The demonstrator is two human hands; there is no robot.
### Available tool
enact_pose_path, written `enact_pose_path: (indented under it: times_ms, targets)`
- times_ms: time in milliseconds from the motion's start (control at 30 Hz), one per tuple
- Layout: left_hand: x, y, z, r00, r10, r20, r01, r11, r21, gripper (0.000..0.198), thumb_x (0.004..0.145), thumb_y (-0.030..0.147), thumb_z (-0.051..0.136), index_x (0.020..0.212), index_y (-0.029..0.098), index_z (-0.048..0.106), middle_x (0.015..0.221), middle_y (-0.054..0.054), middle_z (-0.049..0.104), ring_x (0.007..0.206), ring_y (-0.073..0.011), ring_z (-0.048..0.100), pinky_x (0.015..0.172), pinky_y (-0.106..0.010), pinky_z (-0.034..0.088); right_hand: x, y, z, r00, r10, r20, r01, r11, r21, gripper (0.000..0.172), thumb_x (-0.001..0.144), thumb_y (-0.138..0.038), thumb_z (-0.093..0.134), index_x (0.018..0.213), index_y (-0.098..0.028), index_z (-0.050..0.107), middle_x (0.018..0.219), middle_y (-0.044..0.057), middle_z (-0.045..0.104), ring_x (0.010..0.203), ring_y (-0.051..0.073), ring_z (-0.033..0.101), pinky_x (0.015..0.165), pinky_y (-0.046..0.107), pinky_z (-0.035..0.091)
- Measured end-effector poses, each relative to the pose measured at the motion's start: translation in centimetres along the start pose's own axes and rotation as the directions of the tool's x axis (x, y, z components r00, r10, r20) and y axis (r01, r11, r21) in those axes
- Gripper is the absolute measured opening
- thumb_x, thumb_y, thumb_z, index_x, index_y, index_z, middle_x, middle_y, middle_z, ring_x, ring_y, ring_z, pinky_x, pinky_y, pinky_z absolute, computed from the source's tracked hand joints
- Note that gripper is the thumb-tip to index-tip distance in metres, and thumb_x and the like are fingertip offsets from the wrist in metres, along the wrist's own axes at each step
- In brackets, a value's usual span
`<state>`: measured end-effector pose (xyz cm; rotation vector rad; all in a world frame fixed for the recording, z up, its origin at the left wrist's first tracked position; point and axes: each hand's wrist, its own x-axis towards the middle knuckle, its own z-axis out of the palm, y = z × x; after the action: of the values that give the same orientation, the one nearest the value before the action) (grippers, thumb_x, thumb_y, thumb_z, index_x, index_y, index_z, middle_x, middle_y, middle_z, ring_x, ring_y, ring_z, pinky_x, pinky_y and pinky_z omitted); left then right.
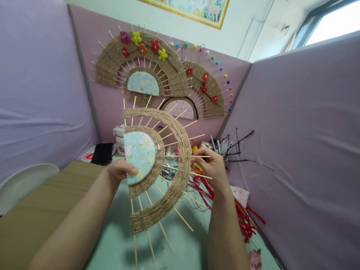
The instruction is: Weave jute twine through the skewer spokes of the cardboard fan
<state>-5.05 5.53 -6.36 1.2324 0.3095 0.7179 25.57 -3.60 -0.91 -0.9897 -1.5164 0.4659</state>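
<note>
A half-round woven fan [184,150] of brown twine and thin wooden sticks is held up on its side above the table. Pale blue floral fabric [142,150] covers its centre. My left hand [122,168] grips the straight edge there, thumb lying on the fabric and other fingers hidden behind. At the outer woven band, my right hand [209,161] is closed with its fingertips pinched at the band's edge beside a stick. Part of those fingers is behind the stick. The sticks poke out past the band all around.
Finished woven fans [112,62] with felt flowers hang on the pink back panel. Red pipe cleaners [246,225] and dark twigs [237,142] are on the right. A brown board [53,202], a black tablet [102,153] and a white jar [120,138] are on the left.
</note>
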Motion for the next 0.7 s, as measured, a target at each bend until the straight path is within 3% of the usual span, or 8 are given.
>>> enact_pose_path:
  times_ms: [100, 267, 467, 567, 700]
  targets:
    - [0.1, 0.0, 0.4, 0.998, -0.023, -0.066, 0.021, 0.999, -0.031, 0.035, 0.054, 0.02, 0.077, 0.088, 0.015, 0.077, 0.077, -0.01, 0.078, 0.063, -0.0271, 0.074, 0.057, -0.031, 0.06, 0.0, 0.1, 0.1, 1.0, 0.021, 0.0, -0.021, 1.0, 0.001, 0.013, 0.075, -0.029, 0.073, 0.069, -0.02, 0.065, 0.063, -0.002, 0.061, 0.057, 0.012, 0.052, 0.054, 0.025, 0.041]
    - [0.4, 0.5, 1.4, 0.934, 0.005, -0.357, -0.026, 0.998, -0.055, 0.033, 0.069, 0.028, 0.068, 0.099, 0.016, 0.074, 0.08, -0.011, 0.078, 0.082, -0.0313, 0.075, 0.073, -0.038, 0.061, -0.2, 0.1, -0.5, 0.999, 0.035, -0.019, -0.035, 0.999, 0.002, 0.012, 0.076, -0.031, 0.072, 0.074, -0.021, 0.067, 0.068, -0.001, 0.065, 0.062, 0.015, 0.057, 0.06, 0.027, 0.046]
    - [1.3, 1.2, 2.2, 0.943, 0.038, -0.329, -0.062, 0.996, -0.063, 0.034, 0.067, 0.021, 0.068, 0.1, 0.015, 0.071, 0.085, -0.011, 0.078, 0.084, -0.0297, 0.075, 0.074, -0.035, 0.061, -0.2, -0.1, -0.7, 0.998, 0.04, 0.042, -0.037, 0.997, -0.073, 0.01, 0.08, -0.029, 0.068, 0.076, -0.02, 0.068, 0.074, 0.002, 0.067, 0.069, 0.016, 0.06, 0.065, 0.027, 0.046]
    - [1.5, 1.5, 2.6, 0.928, 0.059, -0.368, -0.075, 0.997, -0.03, 0.032, 0.064, 0.02, 0.072, 0.095, 0.015, 0.071, 0.085, -0.011, 0.078, 0.085, -0.0305, 0.075, 0.073, -0.034, 0.062, -0.2, 0.0, -0.8, 0.996, 0.047, 0.078, -0.04, 0.995, -0.091, 0.009, 0.082, -0.028, 0.066, 0.081, -0.02, 0.069, 0.079, 0.003, 0.069, 0.073, 0.017, 0.061, 0.068, 0.028, 0.047]
    - [2.1, 1.9, 3.7, 0.893, 0.078, -0.444, -0.094, 0.995, -0.014, 0.032, 0.06, 0.013, 0.079, 0.091, 0.014, 0.069, 0.081, -0.01, 0.078, 0.069, -0.0247, 0.074, 0.063, -0.028, 0.062, -0.2, 0.1, -0.9, 0.995, 0.041, 0.088, -0.034, 0.996, -0.087, 0.009, 0.083, -0.028, 0.066, 0.08, -0.02, 0.068, 0.08, 0.003, 0.069, 0.074, 0.017, 0.062, 0.069, 0.028, 0.048]
